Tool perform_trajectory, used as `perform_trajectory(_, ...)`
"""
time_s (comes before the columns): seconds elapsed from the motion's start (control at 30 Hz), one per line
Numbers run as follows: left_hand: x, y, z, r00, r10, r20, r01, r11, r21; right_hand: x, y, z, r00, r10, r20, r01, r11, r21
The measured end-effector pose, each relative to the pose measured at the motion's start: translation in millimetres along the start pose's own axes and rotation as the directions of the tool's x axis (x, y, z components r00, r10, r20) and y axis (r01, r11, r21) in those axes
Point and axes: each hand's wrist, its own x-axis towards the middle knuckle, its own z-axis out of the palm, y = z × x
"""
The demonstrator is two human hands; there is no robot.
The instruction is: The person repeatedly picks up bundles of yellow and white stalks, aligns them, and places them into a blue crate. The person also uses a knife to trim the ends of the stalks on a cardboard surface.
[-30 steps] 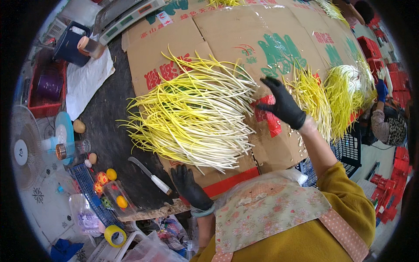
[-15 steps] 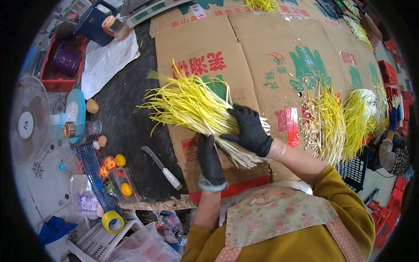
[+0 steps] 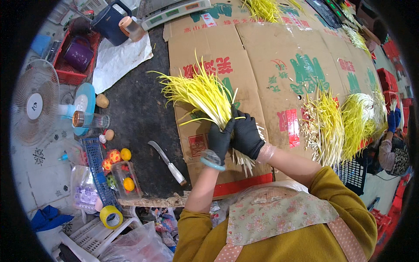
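Over the cardboard sheet [image 3: 187, 56], I hold a bunch of yellow chives [image 3: 198, 94] with both black-gloved hands. The yellow tips fan out to the far left, and the pale stem ends stick out below my hands. My left hand [image 3: 219, 139] is closed round the left side of the bunch, its thumb up against the stems. Close beside it, my right hand [image 3: 247, 137] wraps the stems from the right; its fingertips are partly hidden. A knife [image 3: 168, 163] with a pale handle lies on the dark tabletop to the left of my left hand.
To the right lie heaps of yellow chives [image 3: 327, 126] with short cut stem pieces. A scale [image 3: 174, 13] stands at the back. At left are a glass bottle [image 3: 91, 119], a fan [image 3: 37, 105], a plastic box [image 3: 126, 179] and tape [image 3: 111, 217]. A co-worker's blue-gloved hand [image 3: 393, 118] shows far right.
The bunch has turned more upright and sits tighter between my hands. My left hand has risen and moved right, up against my right hand. The view has shifted slightly.
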Motion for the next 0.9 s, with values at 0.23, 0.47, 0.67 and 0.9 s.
perform_trajectory(0.23, -10, -51, 4, 0.927, 0.376, 0.004, -0.376, 0.926, -0.030, 9, 32, 2, 0.984, -0.171, -0.046, 0.164, 0.781, 0.602)
perform_trajectory(0.47, -62, -13, -13, 0.869, 0.475, -0.135, -0.402, 0.840, 0.364, -3, 4, 24, 0.818, -0.363, 0.446, -0.536, -0.197, 0.821)
perform_trajectory(0.67, -79, 27, 10, 0.884, 0.401, -0.240, -0.151, 0.731, 0.666, -5, -1, 1, 0.683, -0.219, 0.697, -0.729, -0.137, 0.671)
perform_trajectory(0.9, -32, -2, 53, 0.939, 0.288, -0.190, -0.078, 0.714, 0.696, -1, 80, -9, 0.988, 0.123, 0.090, -0.148, 0.639, 0.755)
